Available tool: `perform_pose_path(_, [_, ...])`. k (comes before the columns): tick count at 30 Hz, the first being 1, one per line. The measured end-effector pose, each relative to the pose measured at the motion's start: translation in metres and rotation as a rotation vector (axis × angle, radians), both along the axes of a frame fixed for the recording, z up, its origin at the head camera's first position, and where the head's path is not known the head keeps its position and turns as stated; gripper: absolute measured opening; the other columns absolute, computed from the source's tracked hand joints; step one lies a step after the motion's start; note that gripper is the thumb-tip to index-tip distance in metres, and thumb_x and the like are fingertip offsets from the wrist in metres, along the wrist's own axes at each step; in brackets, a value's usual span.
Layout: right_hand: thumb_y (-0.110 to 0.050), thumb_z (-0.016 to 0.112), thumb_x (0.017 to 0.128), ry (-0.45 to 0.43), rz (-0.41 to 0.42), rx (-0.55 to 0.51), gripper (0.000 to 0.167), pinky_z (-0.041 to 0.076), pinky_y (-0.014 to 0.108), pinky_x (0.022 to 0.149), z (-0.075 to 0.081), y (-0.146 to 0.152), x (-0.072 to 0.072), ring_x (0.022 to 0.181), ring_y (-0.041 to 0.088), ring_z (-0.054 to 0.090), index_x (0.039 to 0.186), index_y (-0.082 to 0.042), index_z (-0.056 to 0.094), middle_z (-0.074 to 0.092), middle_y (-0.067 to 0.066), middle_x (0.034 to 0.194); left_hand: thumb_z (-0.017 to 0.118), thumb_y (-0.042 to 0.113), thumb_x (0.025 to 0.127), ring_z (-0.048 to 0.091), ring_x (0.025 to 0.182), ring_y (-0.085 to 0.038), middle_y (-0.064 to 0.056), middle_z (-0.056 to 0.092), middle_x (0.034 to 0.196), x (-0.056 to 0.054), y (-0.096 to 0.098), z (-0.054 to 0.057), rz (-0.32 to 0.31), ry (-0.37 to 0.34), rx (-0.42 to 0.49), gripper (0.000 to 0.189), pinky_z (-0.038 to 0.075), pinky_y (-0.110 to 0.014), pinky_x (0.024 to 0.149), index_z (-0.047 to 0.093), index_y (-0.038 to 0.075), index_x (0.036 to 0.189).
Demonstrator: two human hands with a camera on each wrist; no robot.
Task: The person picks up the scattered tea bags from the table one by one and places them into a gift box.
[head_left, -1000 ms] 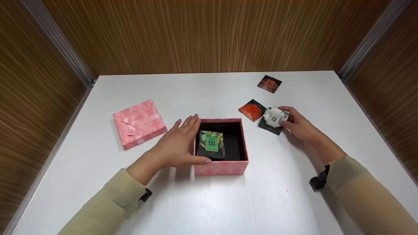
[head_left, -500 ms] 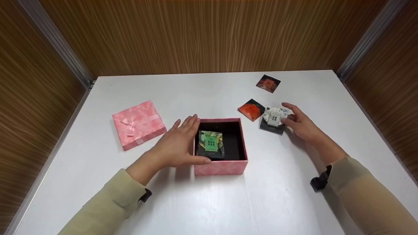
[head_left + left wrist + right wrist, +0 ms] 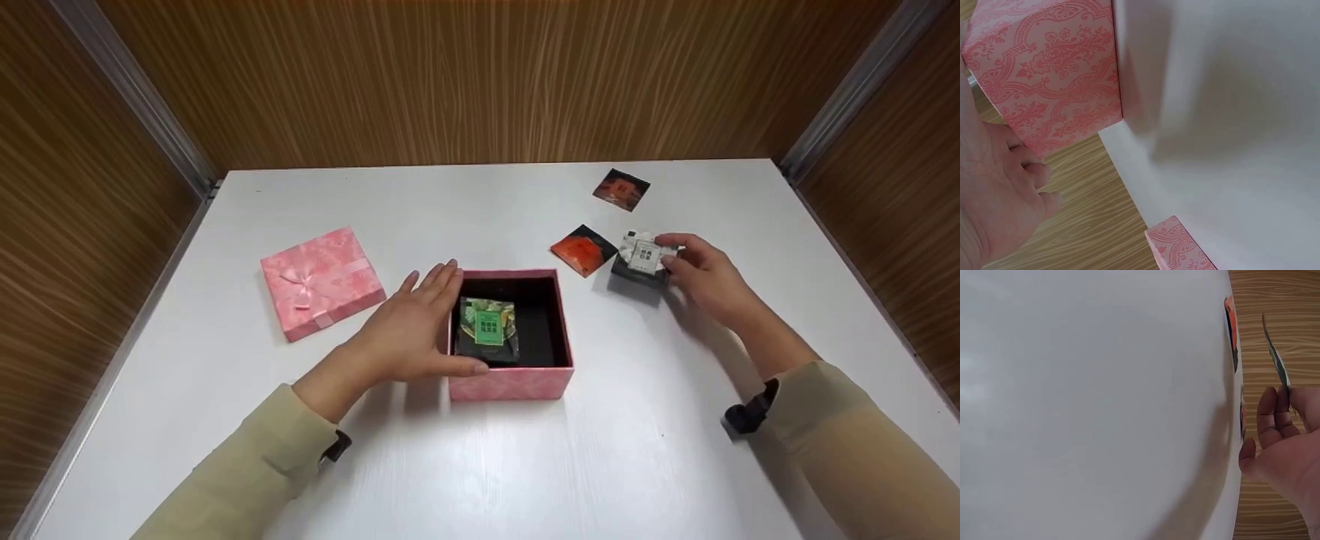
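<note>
My left hand [image 3: 409, 330] rests against the left side of an open pink gift box [image 3: 512, 384], its fingers extended along the rim and its thumb lying over the front edge. In the left wrist view, fingertips touch the box's patterned wall [image 3: 1064, 67]. Inside the box, on the left, sits a green-and-black tea bag packet [image 3: 488, 328]. To the right of the box, my right hand [image 3: 705, 274] pinches a white-and-black tea bag packet [image 3: 643, 256] between thumb and fingers. In the right wrist view this tea packet [image 3: 1278, 363] appears edge-on, lifted above the tabletop.
The pink lid [image 3: 322, 283] with a ribbon bow lies left of the box. An orange-and-black packet [image 3: 583, 250] lies beside the right hand's packet, and a dark red packet [image 3: 622, 189] lies farther back. Wood-grain panels [image 3: 480, 82] border the white table [image 3: 480, 465].
My right hand regrips the white-and-black tea bag packet, raises it off the table and shifts it slightly right and away from me. The left hand stays on the box.
</note>
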State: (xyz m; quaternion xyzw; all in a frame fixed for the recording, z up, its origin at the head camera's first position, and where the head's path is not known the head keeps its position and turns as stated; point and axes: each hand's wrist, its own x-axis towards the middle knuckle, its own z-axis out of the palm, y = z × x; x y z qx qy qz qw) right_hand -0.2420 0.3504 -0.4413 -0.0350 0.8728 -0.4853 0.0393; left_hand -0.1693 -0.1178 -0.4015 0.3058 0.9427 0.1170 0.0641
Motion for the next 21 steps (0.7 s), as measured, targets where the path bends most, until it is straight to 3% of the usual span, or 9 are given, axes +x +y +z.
perform_pose_path(10, [-0.017, 0.060, 0.110, 0.105, 0.055, -0.090, 0.040, 0.049, 0.017, 0.082, 0.029, -0.026, 0.008, 0.100, 0.010, 0.056, 0.147, -0.002, 0.060, 0.064, 0.003, 0.114, 0.046, 0.101, 0.077, 0.002, 0.164, -0.025, -0.011, 0.003, 0.178, 0.000, 0.000, 0.001, 0.005, -0.012, 0.000, 0.140, 0.002, -0.046, 0.131, 0.007, 0.005, 0.170])
perform_pose_path(21, [0.001, 0.064, 0.103, 0.183, 0.243, -0.198, 0.037, 0.056, 0.019, 0.085, 0.062, -0.079, 0.031, 0.101, 0.014, 0.067, 0.140, 0.001, 0.065, 0.067, 0.014, 0.125, 0.048, 0.100, 0.077, 0.003, 0.164, -0.025, -0.011, 0.004, 0.178, 0.000, 0.000, 0.000, 0.000, 0.001, -0.004, 0.139, 0.003, -0.046, 0.132, 0.007, 0.004, 0.170])
